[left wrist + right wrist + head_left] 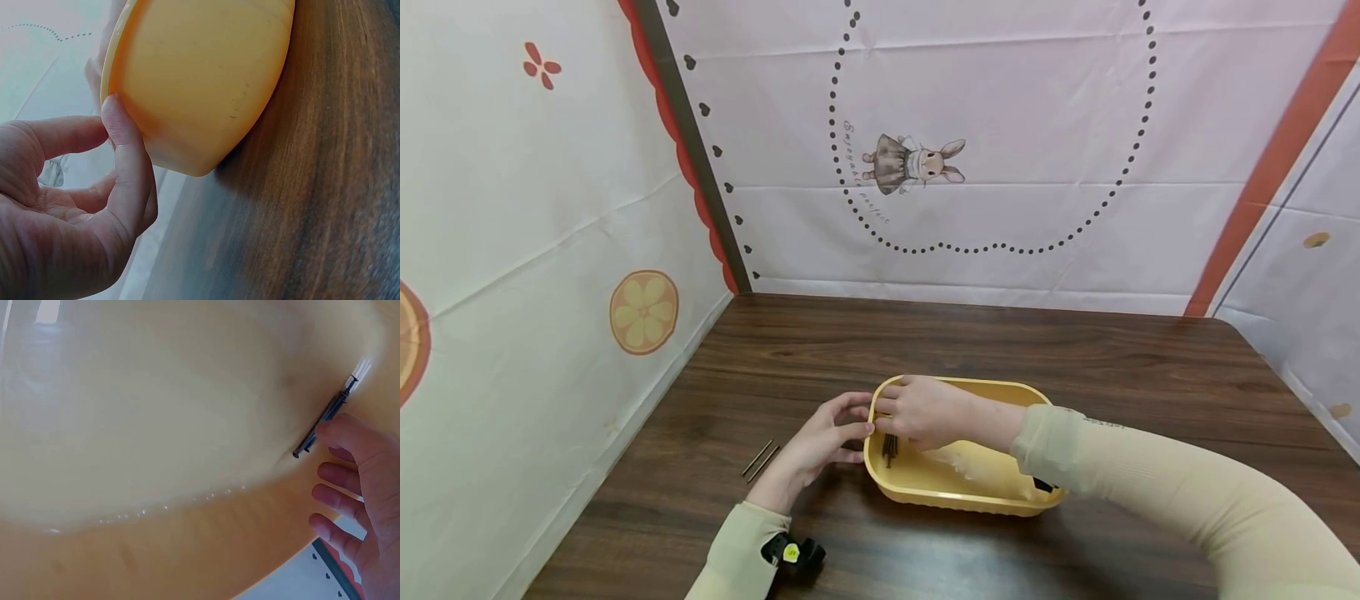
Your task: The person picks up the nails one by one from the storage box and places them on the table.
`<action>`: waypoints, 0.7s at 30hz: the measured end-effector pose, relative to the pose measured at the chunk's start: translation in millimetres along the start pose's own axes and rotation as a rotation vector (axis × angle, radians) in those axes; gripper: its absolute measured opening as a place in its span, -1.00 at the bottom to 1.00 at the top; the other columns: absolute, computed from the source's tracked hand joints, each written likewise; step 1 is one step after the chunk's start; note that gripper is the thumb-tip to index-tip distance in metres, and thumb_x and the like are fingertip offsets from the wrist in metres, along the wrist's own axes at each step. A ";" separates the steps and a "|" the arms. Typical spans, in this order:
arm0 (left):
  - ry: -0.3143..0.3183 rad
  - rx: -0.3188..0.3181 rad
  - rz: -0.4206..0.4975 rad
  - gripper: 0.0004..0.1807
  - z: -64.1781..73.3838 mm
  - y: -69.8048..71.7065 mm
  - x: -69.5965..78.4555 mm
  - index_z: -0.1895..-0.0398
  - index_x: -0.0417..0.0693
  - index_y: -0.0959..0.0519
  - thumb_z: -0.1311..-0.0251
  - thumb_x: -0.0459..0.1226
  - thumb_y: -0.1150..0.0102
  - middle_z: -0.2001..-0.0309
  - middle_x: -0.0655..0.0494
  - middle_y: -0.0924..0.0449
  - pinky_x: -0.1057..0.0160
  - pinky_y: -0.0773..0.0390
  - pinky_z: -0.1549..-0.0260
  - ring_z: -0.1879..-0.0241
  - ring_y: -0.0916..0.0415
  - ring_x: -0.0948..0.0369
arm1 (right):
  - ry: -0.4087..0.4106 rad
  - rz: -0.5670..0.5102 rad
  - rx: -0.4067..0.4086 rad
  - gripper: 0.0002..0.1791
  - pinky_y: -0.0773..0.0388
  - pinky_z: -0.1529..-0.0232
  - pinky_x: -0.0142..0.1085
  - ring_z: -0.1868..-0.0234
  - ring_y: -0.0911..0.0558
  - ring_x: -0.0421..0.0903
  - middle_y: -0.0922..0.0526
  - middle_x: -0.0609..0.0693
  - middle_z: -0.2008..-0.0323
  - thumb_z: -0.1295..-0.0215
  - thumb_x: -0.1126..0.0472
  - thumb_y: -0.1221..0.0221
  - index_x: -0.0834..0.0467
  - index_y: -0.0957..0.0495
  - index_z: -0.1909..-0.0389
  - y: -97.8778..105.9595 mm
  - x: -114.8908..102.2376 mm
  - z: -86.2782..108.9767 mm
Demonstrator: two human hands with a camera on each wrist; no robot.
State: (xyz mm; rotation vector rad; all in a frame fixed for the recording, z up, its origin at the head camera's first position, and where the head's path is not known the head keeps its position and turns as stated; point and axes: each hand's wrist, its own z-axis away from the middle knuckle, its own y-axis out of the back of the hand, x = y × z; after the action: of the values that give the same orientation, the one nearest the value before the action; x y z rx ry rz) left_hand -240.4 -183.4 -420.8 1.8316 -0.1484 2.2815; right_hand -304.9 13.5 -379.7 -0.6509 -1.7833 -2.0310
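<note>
A yellow oblong tub (970,500) stands on the table. My left hand (816,442) is at its left end; in the left wrist view the fingertips (119,115) touch the outside of the tub just under the rim. My right hand (932,412) reaches down inside that same end. Several thin dark nails (890,450) lie bunched on the tub floor below it. In the right wrist view the thumb tip of my right hand (362,475) is at the nails (319,425), the other fingers loosely bent; no nail is visibly gripped.
Two thin nails (760,460) lie side by side on the brown wooden table (805,350), left of my left hand. Patterned cloth walls (1037,275) stand behind and at both sides of the table. A black wrist camera (793,554) sits on the left sleeve.
</note>
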 end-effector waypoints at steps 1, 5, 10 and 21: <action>-0.001 -0.002 0.000 -0.44 0.0 0.0 0.1 -0.37 -0.12 -0.32 -0.30 -0.34 -0.14 -0.05 -0.05 -0.38 0.30 -0.68 0.38 0.16 -0.58 0.18 | 0.001 -0.004 -0.008 -0.59 -0.63 -0.07 -0.24 -0.18 -0.55 -0.15 -0.61 -0.13 -0.10 -0.24 -0.01 -0.23 -0.09 -0.52 -0.12 -1.1 -0.6 -0.2; -0.006 -0.009 -0.001 -0.44 0.2 0.6 0.4 -0.37 -0.12 -0.31 -0.31 -0.35 -0.13 -0.05 -0.05 -0.38 0.31 -0.67 0.38 0.17 -0.57 0.19 | 0.013 -0.001 -0.030 -0.58 -0.61 -0.09 -0.23 -0.16 -0.55 -0.14 -0.60 -0.13 -0.08 -0.27 -0.02 -0.22 -0.09 -0.50 -0.14 -6.1 -3.1 -1.4; -0.004 -0.016 -0.002 -0.44 0.1 1.0 0.1 -0.38 -0.12 -0.31 -0.32 -0.35 -0.12 -0.06 -0.06 -0.37 0.31 -0.67 0.38 0.17 -0.57 0.19 | 0.017 0.004 -0.033 -0.61 -0.61 -0.08 -0.23 -0.15 -0.55 -0.14 -0.60 -0.13 -0.05 -0.29 -0.01 -0.20 -0.10 -0.49 -0.12 -8.5 -4.6 -2.3; -0.002 -0.021 -0.001 -0.45 -0.9 1.3 -0.4 -0.38 -0.12 -0.30 -0.33 -0.35 -0.11 -0.05 -0.05 -0.37 0.31 -0.68 0.38 0.19 -0.55 0.21 | 0.027 -0.011 0.002 -0.69 -0.63 0.04 -0.27 -0.06 -0.58 -0.18 -0.61 -0.16 0.01 -0.28 0.04 -0.20 -0.11 -0.52 -0.05 -11.5 -5.6 -3.9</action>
State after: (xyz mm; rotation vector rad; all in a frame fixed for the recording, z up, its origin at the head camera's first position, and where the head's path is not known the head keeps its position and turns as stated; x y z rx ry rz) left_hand -241.5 -184.5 -421.3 1.8229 -0.1712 2.2687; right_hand -307.0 11.1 -392.7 -0.6115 -1.7777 -2.0352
